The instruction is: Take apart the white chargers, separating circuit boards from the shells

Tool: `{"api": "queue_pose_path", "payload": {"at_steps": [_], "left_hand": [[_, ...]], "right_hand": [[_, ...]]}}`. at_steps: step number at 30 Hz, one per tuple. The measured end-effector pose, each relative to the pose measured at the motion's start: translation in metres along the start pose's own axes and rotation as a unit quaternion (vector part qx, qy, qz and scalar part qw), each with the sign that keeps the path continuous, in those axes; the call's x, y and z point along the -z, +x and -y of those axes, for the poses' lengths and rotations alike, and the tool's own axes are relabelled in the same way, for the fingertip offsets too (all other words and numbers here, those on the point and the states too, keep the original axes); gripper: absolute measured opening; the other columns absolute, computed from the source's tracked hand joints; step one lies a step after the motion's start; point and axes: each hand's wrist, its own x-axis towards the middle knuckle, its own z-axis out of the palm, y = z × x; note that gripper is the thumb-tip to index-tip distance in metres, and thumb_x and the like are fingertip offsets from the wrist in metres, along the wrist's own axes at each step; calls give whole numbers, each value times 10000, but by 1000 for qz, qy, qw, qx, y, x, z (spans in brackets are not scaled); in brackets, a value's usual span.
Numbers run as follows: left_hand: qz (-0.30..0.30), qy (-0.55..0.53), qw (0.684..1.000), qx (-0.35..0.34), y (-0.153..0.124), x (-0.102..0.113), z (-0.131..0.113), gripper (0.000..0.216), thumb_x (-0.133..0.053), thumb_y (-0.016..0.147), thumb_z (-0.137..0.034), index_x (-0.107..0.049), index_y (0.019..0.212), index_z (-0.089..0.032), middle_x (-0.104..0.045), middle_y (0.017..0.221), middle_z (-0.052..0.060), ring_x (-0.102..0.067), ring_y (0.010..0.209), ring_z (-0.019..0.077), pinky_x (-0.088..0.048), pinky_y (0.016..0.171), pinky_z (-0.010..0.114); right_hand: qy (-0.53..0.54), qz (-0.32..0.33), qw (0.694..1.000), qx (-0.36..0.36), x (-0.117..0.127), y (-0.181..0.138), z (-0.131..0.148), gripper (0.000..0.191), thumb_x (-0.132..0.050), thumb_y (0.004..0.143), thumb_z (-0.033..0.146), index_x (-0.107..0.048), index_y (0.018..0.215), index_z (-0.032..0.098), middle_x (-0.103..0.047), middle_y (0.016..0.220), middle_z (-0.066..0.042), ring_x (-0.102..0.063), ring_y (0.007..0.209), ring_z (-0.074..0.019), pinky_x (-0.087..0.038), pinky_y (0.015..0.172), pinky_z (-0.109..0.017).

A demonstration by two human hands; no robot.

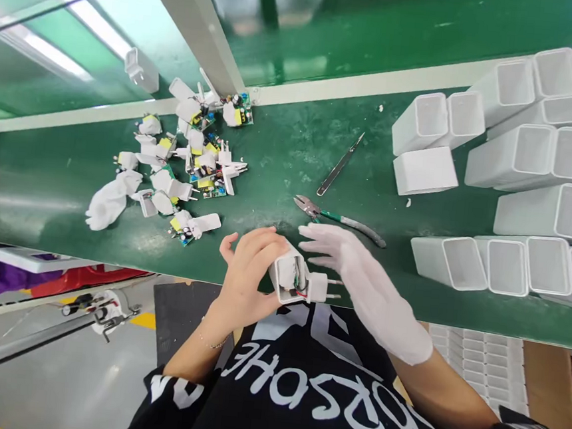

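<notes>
My left hand (247, 274), bare, is wrapped round a white adapter case (283, 296) at the bench's front edge. Inside the case's open end sit a white-wrapped part and wires. A white two-pin plug piece (317, 288) hangs at the case's right side, its pins pointing right. My right hand (361, 274) wears a white glove and hovers just right of the case, fingers stretched out and holding nothing. Just beyond its fingertips lie diagonal cutters (338, 219) with green and grey handles. Tweezers (340, 164) rest farther back.
Circuit boards with white plug parts (205, 161) are heaped on the green bench (276, 153) at left, beside a crumpled white glove (109, 202). Many empty white cases (531, 156) stand at right. One case (141, 69) sits on the back ledge. A person's purple sleeve (0, 279) shows far left.
</notes>
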Motion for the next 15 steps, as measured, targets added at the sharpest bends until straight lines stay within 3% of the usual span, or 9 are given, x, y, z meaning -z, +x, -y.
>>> {"api": "queue_pose_path", "payload": {"at_steps": [3,5,10,15], "left_hand": [[4,3,999,-32,4,3,0,352,-662,883,-282,-557,1218,-254,-741,1145,64,-615,1227,296,-276,1054,441],[20,6,999,-37,6,7,0,360,-665,876,-281,-568,1223,-264,-747,1155,65,-602,1210,303,-279,1050,454],[56,-18,998,-33,8,11,-3,332,-672,906,-382,-608,1211,-266,-756,1105,61,-605,1111,292,-269,1063,477],[87,-79,993,9,8,9,-6,363,-689,909,-413,-636,1224,-240,-747,1159,84,-589,1075,275,-332,1052,472]], "right_hand": [[6,83,993,-89,-11,17,13,449,-477,1021,523,-566,1338,218,-640,1374,-97,-637,1229,-258,-600,912,-380],[-16,103,988,-112,-14,24,19,380,-544,983,452,-600,1280,222,-689,1232,-64,-663,1110,-232,-592,864,-348],[-73,143,987,-33,-14,25,22,257,-510,983,297,-589,1202,190,-695,1065,-36,-646,891,-163,-566,827,-305],[-150,147,977,-49,-1,20,12,290,-478,1020,385,-588,1203,188,-703,1134,-76,-666,989,-211,-574,856,-351]]}}
